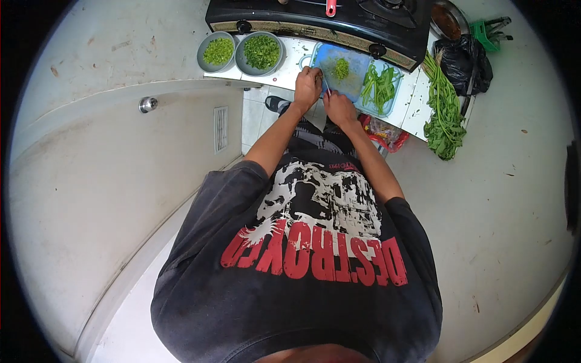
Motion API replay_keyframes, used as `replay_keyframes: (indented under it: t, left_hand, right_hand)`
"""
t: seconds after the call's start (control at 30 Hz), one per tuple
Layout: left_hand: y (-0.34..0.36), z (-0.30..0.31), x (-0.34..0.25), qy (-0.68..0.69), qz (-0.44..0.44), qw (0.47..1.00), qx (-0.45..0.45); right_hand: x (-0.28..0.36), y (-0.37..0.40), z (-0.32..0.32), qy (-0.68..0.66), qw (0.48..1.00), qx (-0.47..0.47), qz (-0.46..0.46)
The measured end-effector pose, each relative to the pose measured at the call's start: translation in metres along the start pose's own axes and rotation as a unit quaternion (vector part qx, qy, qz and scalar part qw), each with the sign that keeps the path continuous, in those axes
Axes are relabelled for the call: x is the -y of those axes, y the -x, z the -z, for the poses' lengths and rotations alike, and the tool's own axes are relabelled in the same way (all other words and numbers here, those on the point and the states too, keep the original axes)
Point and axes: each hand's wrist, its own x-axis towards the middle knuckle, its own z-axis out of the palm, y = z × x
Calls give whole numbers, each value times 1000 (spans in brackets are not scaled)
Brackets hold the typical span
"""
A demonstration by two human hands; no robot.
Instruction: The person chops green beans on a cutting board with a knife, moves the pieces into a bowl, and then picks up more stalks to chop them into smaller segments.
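My right hand (pixel 340 109) is closed round the handle of a knife (pixel 327 85), its thin blade pointing away from me over the near left part of a blue cutting board (pixel 357 57). Curled fingers of my left hand (pixel 308 88) are at the board's left edge, close to the blade; what they hold, if anything, is hidden. A small heap of chopped greens (pixel 341 68) lies on the board just beyond the knife. Cut leafy stalks (pixel 380 88) rest on the right side, over a light-blue tray (pixel 388 111).
Two grey bowls hold chopped greens: pale ones (pixel 218 51) and darker ones (pixel 261 52). Behind the board stands a black gas stove (pixel 315 18). To the right are a bundle of long-stemmed greens (pixel 445 121), a black plastic bag (pixel 465 65), a metal pan (pixel 449 21) and a green basket (pixel 482 35).
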Motion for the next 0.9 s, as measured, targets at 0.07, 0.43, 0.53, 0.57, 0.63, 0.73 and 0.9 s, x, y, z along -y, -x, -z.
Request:
replay_keyframes:
  t: [0.07, 0.43, 0.53, 0.57, 0.63, 0.73, 0.9]
  left_hand:
    - [0, 1, -2, 2, 5, 1000, 0]
    - [1, -5, 7, 17, 15, 1000, 1]
    - [2, -4, 6, 21, 6, 1000, -5]
    - [3, -3, 5, 20, 6, 1000, -9]
    - [2, -2, 3, 17, 5, 1000, -13]
    - [0, -1, 3, 10, 5, 1000, 1]
    - [0, 2, 1, -8, 21, 1000, 20]
  right_hand:
    - [1, -11, -4, -2, 1000, 1, -2]
    - [-12, 21, -7, 15, 1000, -1, -9]
    - [-21, 28, -1, 14, 1000, 4, -15]
    - [-23, 28, -1, 15, 1000, 6, -21]
    - [-21, 25, 1, 3, 1000, 8, -21]
    - [-12, 17, 1, 0, 1000, 17, -15]
    - [3, 7, -2, -16, 1000, 3, -12]
